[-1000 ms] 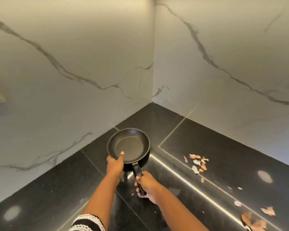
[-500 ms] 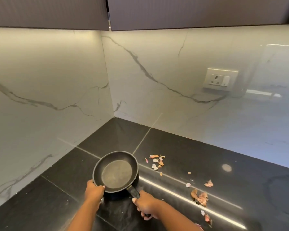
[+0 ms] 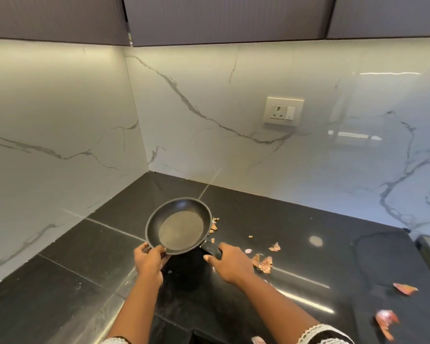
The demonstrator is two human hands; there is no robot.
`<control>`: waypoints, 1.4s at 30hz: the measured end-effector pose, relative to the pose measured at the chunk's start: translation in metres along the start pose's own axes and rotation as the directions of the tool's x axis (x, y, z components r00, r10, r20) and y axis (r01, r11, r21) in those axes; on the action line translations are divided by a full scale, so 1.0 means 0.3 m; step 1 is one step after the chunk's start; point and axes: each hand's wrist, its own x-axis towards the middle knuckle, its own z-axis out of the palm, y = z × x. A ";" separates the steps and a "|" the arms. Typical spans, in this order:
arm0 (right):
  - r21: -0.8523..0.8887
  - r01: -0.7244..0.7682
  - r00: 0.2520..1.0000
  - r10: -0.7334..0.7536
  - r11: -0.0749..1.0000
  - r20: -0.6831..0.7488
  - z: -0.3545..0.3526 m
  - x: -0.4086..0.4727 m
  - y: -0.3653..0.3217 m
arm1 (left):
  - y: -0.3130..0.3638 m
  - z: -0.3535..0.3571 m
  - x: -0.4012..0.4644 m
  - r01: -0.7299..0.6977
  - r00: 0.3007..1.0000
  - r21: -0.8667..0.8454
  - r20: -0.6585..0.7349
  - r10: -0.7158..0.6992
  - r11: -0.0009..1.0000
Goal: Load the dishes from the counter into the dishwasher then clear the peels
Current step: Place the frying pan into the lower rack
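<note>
Black pan (image 3: 180,227), handle toward lower right, gripped by both hands (image 3: 150,261) (image 3: 230,263).

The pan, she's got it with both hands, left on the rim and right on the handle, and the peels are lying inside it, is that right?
Not quite. The head view shows the pan empty; the peels lie scattered on the counter to its right. The rest holds: the left hand grips the rim and the right hand holds the handle.

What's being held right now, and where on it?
The frying pan: left hand grips its near rim, right hand grips the handle.
</note>
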 end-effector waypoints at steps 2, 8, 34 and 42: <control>-0.008 -0.003 0.994 0.002 1.000 -0.109 -0.041 -0.053 0.056 | -0.017 0.056 -0.056 0.000 0.999 0.010 0.046 -0.001 1.000; 0.029 -0.109 0.949 0.113 0.994 -0.293 -0.180 -0.263 0.331 | -0.181 0.241 -0.320 0.012 0.979 0.052 0.204 -0.022 0.999; -0.064 -0.738 0.547 0.540 0.672 -0.640 -0.592 -1.697 1.239 | -0.911 0.403 -1.641 0.018 0.405 0.473 0.802 -0.439 0.881; 0.056 -0.896 0.292 0.680 0.440 -0.672 -0.545 -2.094 1.312 | -1.079 0.429 -1.943 -0.213 0.185 0.593 0.805 -0.564 0.776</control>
